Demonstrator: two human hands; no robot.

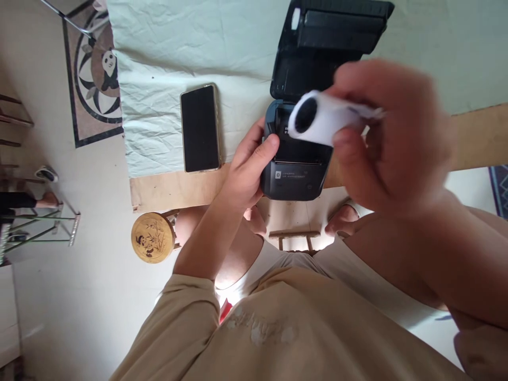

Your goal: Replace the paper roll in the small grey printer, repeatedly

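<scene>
Pale floor fills the left side of the view, with a panda rug [97, 79] near the top and a small round wooden stool [153, 237] with a panda picture lower down. Beside them stands the desk [174, 188], made of light wood, and a wrinkled pale green cloth [186, 47] covers most of it. A dark phone [200, 128] lies flat on the cloth with its screen black.

Just right of the phone, at the desk's near edge, sits a small dark printer [296, 177] with its lid [329, 37] flipped open and leaning away from the person.

The left hand [248, 169] is curled on the left side of the printer, thumb pressing on its top edge. The right hand [391, 135] is raised above the printer and looks blurry. Its fingers are closed around a white paper roll [321, 117], and the roll's dark hollow end faces the camera.

The person wears a tan shirt [278, 328], and bare knees show below the desk.
</scene>
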